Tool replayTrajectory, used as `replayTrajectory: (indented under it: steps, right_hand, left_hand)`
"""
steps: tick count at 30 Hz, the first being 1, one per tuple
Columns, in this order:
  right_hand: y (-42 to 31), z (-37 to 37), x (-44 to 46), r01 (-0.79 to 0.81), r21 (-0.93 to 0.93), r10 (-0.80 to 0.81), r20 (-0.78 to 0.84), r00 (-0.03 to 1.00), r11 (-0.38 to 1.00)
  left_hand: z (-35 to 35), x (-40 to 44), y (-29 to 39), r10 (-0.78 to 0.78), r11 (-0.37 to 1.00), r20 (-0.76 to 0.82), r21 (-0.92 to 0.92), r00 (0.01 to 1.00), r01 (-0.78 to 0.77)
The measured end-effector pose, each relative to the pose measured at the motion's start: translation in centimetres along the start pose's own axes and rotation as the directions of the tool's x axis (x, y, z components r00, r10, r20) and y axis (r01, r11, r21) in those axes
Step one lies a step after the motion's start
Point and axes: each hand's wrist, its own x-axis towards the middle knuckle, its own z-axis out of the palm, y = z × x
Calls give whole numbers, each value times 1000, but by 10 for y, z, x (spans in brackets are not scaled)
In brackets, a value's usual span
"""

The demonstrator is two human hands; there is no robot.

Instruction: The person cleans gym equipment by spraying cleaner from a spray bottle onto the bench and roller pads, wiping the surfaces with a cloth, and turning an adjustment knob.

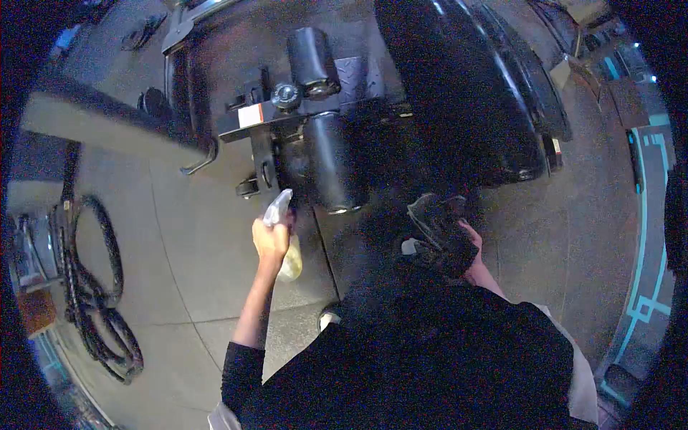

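Observation:
My left hand (269, 239) is closed around the neck of a spray bottle (291, 265) with a whitish trigger head and yellowish contents. The bottle is upright, just in front of the lower black padded roller (333, 161) of a gym machine. A second padded roller (311, 57) sits farther off, beside a round black knob (285, 96). At the right, my right hand (474, 252) grips a dark cloth (441, 233) that hangs bunched and covers most of its fingers. The cloth is below the machine's long black pad (466, 86), apart from it as far as I can see.
A thick black battle rope (107, 315) lies coiled on the grey tiled floor (186, 251) at the left. A grey machine beam (107, 122) crosses the upper left. Turquoise lines mark the floor (645, 287) at the right. My shoe (329, 318) shows below.

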Motion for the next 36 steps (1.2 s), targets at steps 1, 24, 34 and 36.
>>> replayTrajectory:
  steps: [1, 24, 34, 36]
  right_hand:
    - [2, 0, 2, -8, -4, 8, 8, 1000, 1000]
    - [4, -12, 24, -185, 260, 175, 60, 983, 948]
    - [-17, 22, 4, -150, -7, 150, -27, 988, 989]
    - [-17, 24, 0, -112, -73, 113, 5, 994, 991]
  left_hand:
    - [0, 1, 0, -8, 1000, -8, 2, 1000, 8]
    - [-13, -5, -39, -63, 997, -189, 28, 980, 70]
    - [-40, 64, -3, 48, 984, -302, 178, 952, 7]
    - [-37, 62, -5, 50, 966, -253, 258, 966, 17]
